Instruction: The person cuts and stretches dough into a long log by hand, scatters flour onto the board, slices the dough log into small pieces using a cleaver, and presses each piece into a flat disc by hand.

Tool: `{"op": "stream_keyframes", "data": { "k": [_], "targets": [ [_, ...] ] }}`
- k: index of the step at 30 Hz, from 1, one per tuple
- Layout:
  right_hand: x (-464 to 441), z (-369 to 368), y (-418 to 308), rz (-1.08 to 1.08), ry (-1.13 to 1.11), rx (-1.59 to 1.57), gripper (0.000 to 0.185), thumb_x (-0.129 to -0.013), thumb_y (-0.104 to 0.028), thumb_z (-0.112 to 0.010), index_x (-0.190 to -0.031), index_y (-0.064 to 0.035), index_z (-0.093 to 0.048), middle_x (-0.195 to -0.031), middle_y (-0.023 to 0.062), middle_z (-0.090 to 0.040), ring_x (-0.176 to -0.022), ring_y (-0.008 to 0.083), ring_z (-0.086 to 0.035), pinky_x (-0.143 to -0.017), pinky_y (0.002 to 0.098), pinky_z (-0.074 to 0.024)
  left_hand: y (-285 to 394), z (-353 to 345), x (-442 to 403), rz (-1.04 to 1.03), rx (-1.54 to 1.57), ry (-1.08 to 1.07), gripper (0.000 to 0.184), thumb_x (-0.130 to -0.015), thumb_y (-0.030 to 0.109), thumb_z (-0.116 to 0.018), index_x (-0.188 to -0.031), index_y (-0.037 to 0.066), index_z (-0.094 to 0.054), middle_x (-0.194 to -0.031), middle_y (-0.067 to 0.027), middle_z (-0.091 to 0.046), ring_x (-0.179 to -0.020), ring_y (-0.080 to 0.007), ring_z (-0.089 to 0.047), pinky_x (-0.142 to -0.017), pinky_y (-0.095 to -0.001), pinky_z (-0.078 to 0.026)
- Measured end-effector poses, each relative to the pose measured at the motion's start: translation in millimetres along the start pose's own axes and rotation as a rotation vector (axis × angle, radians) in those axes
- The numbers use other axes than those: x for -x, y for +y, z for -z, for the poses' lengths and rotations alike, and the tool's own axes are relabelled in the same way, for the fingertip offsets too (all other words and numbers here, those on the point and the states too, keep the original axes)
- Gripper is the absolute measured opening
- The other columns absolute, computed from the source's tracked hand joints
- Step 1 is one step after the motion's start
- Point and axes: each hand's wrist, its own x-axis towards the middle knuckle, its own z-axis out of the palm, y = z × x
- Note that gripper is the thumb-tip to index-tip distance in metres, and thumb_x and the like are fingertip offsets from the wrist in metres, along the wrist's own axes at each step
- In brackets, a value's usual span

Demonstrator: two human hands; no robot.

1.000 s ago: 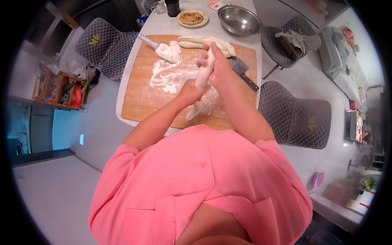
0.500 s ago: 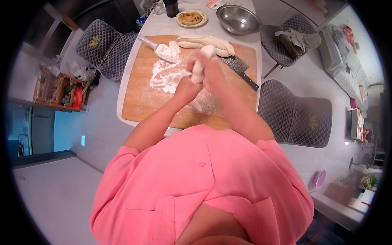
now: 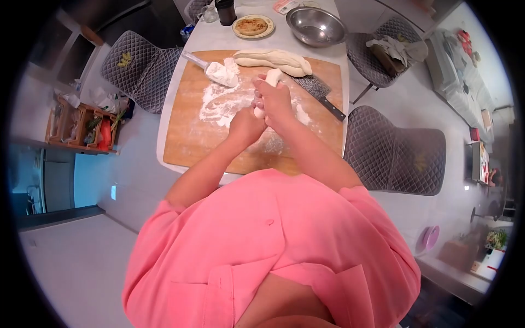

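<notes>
Above the wooden board point(image 3: 186, 126), a piece of dough point(image 3: 273, 76) is gripped between both hands. My right hand point(image 3: 275, 99) wraps around its upper length, and the dough's top end pokes out past the fingers. Just below and to the left, my left hand point(image 3: 247, 124) closes around the lower end, touching the right hand. Long rolls of dough point(image 3: 273, 60) lie along the board's far edge. A cleaver point(image 3: 320, 93) rests to the right of my hands. A scoop point(image 3: 199, 61) with flour point(image 3: 223, 74) lies at the far left, and more flour is smeared over the board.
Beyond the board stand a plate with a flatbread point(image 3: 252, 26), a steel bowl point(image 3: 316, 27) and a dark cup point(image 3: 225, 12). Grey quilted chairs point(image 3: 396, 147) flank the table. A wooden crate point(image 3: 82, 123) of vegetables sits on the floor at left.
My right hand has come down toward the left and wrapped around the dough, which was more exposed between the hands before. The view has shifted slightly.
</notes>
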Motion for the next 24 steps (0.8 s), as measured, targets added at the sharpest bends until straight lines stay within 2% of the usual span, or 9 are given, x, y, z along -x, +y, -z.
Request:
{"op": "stream_keyframes", "data": {
  "k": [2,4,6,10,14,16,18,20,24],
  "targets": [
    [-11,8,2,-0.015,0.032,-0.056,0.025,-0.088,-0.012,-0.063,-0.109,-0.0035,-0.051,-0.066,0.0007,-0.046,-0.049,0.0089,-0.04,-0.05,0.0288,-0.0398,19,12,13,-0.005,-0.191,-0.14,0.05,-0.087,0.024,-0.061,-0.127,-0.004,-0.051,-0.117,-0.022,-0.063,-0.102,-0.0327,-0.062,-0.086,-0.0407,-0.048],
    [-13,13,1,-0.023,-0.031,-0.261,0.024,-0.088,-0.01,-0.064,-0.108,-0.0043,-0.051,-0.067,0.0009,-0.047,-0.048,0.0091,-0.04,-0.049,0.0277,-0.0384,22,16,20,-0.067,-0.145,-0.129,0.049,-0.087,0.023,-0.061,-0.129,-0.002,-0.051,-0.115,-0.0223,-0.063,-0.106,-0.0307,-0.061,-0.086,-0.0388,-0.048],
    [-13,17,-4,-0.075,-0.048,-0.383,0.023,-0.088,-0.01,-0.064,-0.107,-0.0041,-0.05,-0.068,0.0013,-0.048,-0.05,0.0102,-0.042,-0.049,0.0283,-0.04,12,20,18,0.019,0.204,-0.26,0.037,-0.079,0.028,-0.069,-0.101,-0.001,-0.062,-0.09,-0.0214,-0.067,-0.082,-0.0362,-0.066,-0.071,-0.0415,-0.051],
    [-22,23,-4,-0.294,0.009,-0.804,0.021,-0.089,-0.01,-0.064,-0.1,-0.0032,-0.047,-0.07,0.0039,-0.049,-0.056,0.0142,-0.048,-0.054,0.0324,-0.0465,8,39,26,-0.199,0.057,-0.099,0.03,-0.08,0.026,-0.068,-0.1,0.004,-0.063,-0.088,-0.0183,-0.067,-0.079,-0.0348,-0.065,-0.07,-0.0416,-0.05],
    [-62,74,31,-0.332,0.172,-0.833,0.022,-0.089,-0.01,-0.065,-0.097,-0.0032,-0.045,-0.071,0.0061,-0.05,-0.059,0.0163,-0.051,-0.057,0.0334,-0.049,18,88,52,-0.376,-0.375,-0.123,0.024,-0.08,0.026,-0.071,-0.096,0.01,-0.063,-0.083,-0.015,-0.067,-0.076,-0.0361,-0.064,-0.066,-0.0434,-0.048],
    [-81,100,49,-0.341,0.204,-0.763,0.012,-0.092,-0.014,-0.058,-0.085,-0.005,-0.054,-0.074,0.0101,-0.056,-0.07,0.0245,-0.055,-0.065,0.0389,-0.0485,10,108,55,-0.433,-0.542,-0.11,0.023,-0.08,0.027,-0.071,-0.095,0.011,-0.063,-0.082,-0.0146,-0.067,-0.075,-0.0372,-0.063,-0.066,-0.044,-0.048],
    [-97,118,61,-0.342,0.228,-0.748,0.016,-0.091,-0.012,-0.06,-0.08,-0.0065,-0.05,-0.066,0.0079,-0.051,-0.063,0.0234,-0.052,-0.061,0.037,-0.0468,0,126,53,-0.419,-0.603,-0.127,0.021,-0.081,0.026,-0.07,-0.093,0.011,-0.063,-0.078,-0.0156,-0.065,-0.077,-0.0394,-0.062,-0.065,-0.0454,-0.047],
    [-110,135,74,-0.364,-0.033,-0.833,0.023,-0.089,-0.012,-0.061,-0.074,-0.0088,-0.044,-0.061,0.005,-0.043,-0.054,0.0192,-0.045,-0.053,0.0325,-0.0432,-9,135,55,-0.454,-0.56,-0.115,0.018,-0.082,0.025,-0.07,-0.09,0.01,-0.062,-0.078,-0.0165,-0.065,-0.076,-0.04,-0.061,-0.064,-0.0456,-0.047],
    [-73,95,31,-0.264,0.152,-0.586,0.026,-0.089,-0.01,-0.061,-0.072,-0.0103,-0.041,-0.059,0.002,-0.037,-0.049,0.0147,-0.04,-0.046,0.0284,-0.0383,-25,142,60,-0.401,-0.647,-0.124,0.017,-0.083,0.024,-0.069,-0.086,0.01,-0.06,-0.077,-0.0162,-0.064,-0.075,-0.0393,-0.06,-0.063,-0.045,-0.046]
  ]
}}
